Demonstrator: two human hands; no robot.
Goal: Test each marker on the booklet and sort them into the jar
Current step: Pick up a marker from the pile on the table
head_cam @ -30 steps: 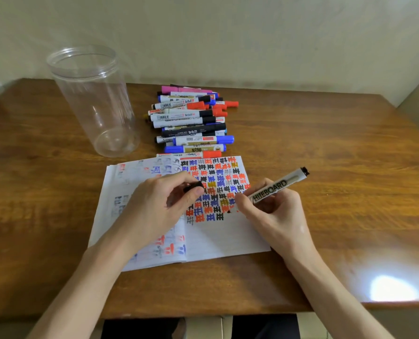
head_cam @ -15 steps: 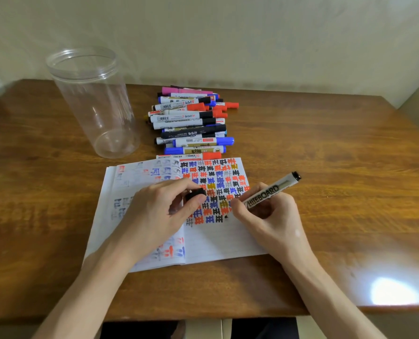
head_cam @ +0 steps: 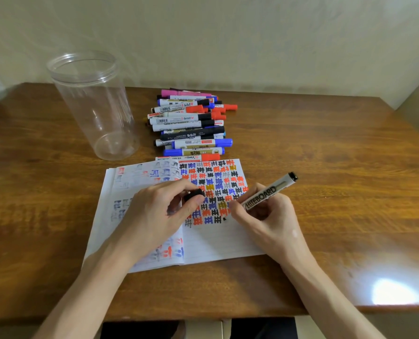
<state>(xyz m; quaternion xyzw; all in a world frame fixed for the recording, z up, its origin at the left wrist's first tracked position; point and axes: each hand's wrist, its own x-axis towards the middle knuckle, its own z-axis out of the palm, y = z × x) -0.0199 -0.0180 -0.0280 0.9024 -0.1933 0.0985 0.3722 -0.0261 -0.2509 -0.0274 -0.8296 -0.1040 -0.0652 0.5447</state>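
While the right hand (head_cam: 269, 216) leans on the lower right part of the open booklet (head_cam: 218, 243), its grip is clamped on a white marker (head_cam: 269, 192) lettered "HITEBOARD" along the barrel, with thumb and fingers curled round the lower end. The marker slants up and to the right. Its black rear end stands clear of the hand, and its tip is down at the page just past the last black sign in the bottom row; the fingers hide most of the tip. The left hand (head_cam: 154, 216) rests across the booklet's fold, its grip closed on a small black cap (head_cam: 193, 194) pinched between thumb and forefinger. The booklet lies flat near the front edge of the brown wooden surface (head_cam: 325, 148). The upper half of its right page is filled with rows of black, blue, red and ochre signs, and its left page shows fainter ones. Behind the booklet a pile of capped markers (head_cam: 188, 126) lies side by side, with red, blue, black and pink caps, the nearest one right at the booklet's far edge. Left of the pile stands a clear plastic jar (head_cam: 93, 106), upright, its mouth open. A bright patch of light reflects near the front right corner of the surface.
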